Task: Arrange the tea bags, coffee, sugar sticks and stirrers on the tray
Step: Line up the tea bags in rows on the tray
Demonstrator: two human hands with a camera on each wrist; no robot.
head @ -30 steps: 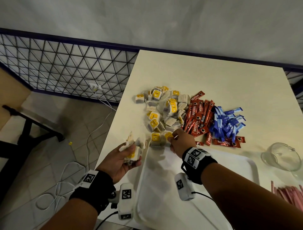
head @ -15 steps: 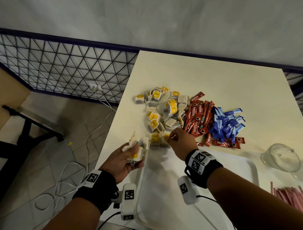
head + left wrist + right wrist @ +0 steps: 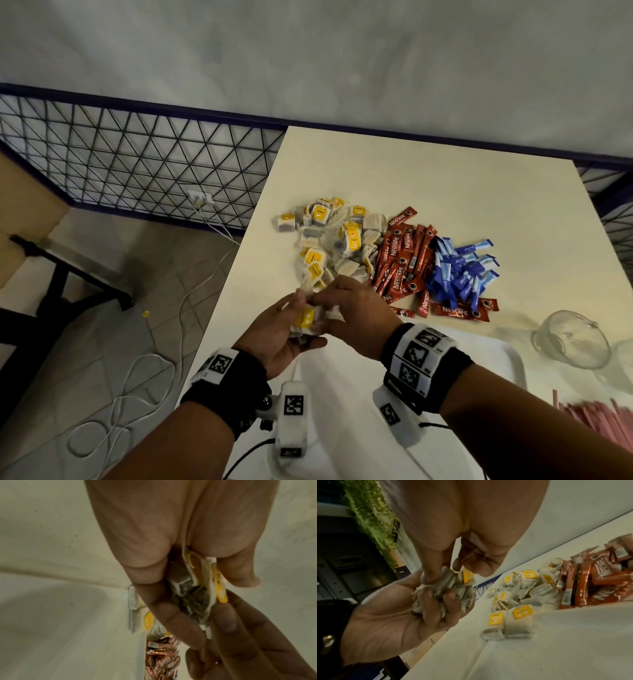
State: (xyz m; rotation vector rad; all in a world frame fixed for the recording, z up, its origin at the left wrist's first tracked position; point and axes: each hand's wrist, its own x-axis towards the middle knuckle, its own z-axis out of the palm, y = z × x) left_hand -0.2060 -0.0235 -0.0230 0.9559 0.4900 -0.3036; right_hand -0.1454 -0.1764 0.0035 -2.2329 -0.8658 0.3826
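Left hand [image 3: 274,334] cups a bunch of tea bags [image 3: 308,320], right hand [image 3: 356,317] pinching into it from 3 o'clock. Pile [image 3: 337,240] on the table [image 3: 394,171] at 12.

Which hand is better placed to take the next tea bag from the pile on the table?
Probably the right hand. The left hand already grips a bundle of tea bags and is full; the right only pinches that bundle's edge and lies nearer the pile.

Head view looks down from above, wrist views close along palms, all sharing tea bags [image 3: 310,320].
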